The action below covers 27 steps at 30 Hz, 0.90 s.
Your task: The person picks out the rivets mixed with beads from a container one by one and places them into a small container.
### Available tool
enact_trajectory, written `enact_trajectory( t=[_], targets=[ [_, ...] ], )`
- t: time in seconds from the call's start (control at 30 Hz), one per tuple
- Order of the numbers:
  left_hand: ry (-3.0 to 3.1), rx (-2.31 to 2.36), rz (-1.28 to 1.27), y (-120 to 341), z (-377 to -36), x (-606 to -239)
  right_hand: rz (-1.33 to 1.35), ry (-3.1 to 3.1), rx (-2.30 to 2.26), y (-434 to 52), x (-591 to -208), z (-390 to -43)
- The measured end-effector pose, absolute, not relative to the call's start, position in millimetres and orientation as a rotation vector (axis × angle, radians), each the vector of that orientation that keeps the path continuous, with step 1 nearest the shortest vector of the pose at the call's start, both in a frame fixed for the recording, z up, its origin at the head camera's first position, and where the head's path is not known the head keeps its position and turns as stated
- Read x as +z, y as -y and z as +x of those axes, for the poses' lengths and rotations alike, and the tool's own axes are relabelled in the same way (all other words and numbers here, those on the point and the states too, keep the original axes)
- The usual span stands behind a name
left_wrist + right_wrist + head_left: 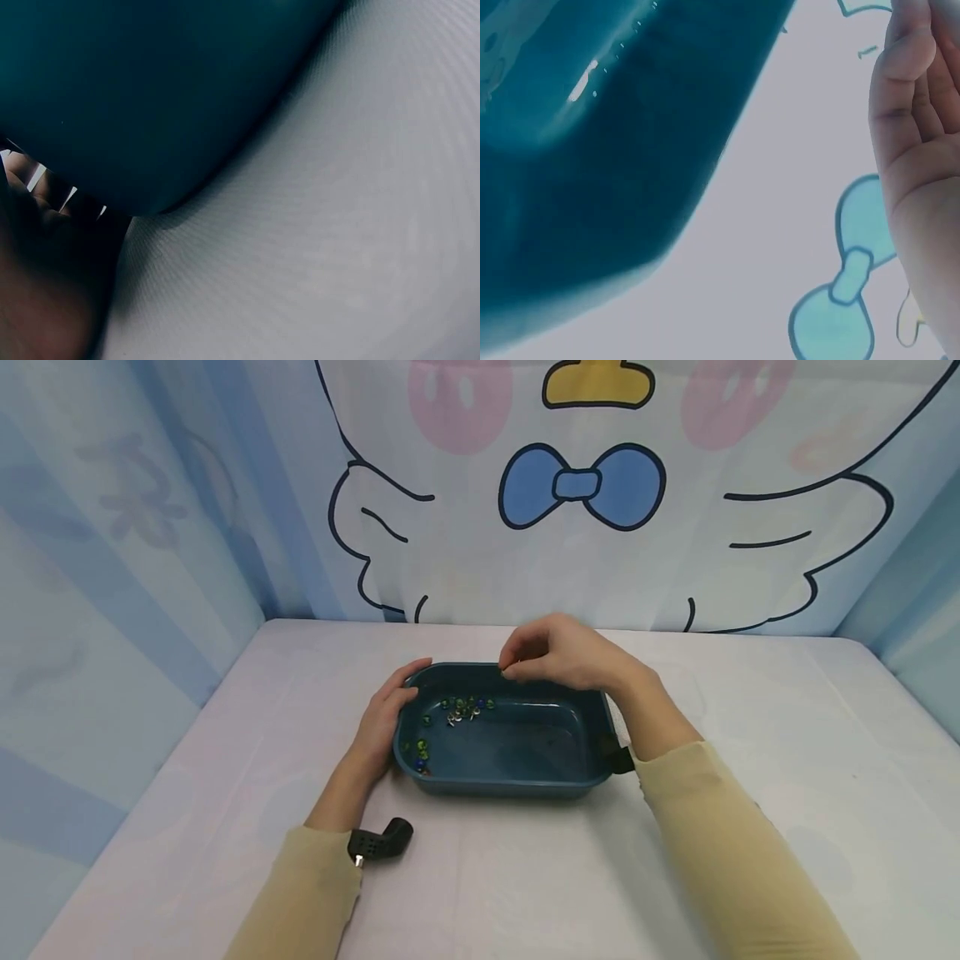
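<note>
Left hand [386,714] rests flat against rigid, probably slippery tub [517,777]; right hand [558,656] pinches, contents unclear; rim offers best grip.

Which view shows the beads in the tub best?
Head view: the beads lie clustered at the left end of the blue tub. Both wrist views show only the tub's outer wall; no beads show.
</note>
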<state>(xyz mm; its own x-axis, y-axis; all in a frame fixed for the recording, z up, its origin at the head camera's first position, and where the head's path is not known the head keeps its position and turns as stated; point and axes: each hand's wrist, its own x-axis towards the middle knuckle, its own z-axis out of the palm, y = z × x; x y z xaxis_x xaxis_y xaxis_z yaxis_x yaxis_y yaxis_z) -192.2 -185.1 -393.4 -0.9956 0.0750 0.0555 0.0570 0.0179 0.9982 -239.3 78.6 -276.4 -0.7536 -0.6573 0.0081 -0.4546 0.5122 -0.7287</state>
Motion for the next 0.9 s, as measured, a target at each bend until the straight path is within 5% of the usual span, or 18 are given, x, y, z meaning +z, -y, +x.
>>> enact_trajectory(
  t=[0.9],
  targets=[
    [-2.262, 2.165, 0.131, 184, -193, -395, -0.741, -2.77, -1.164, -163, -266, -195]
  ],
)
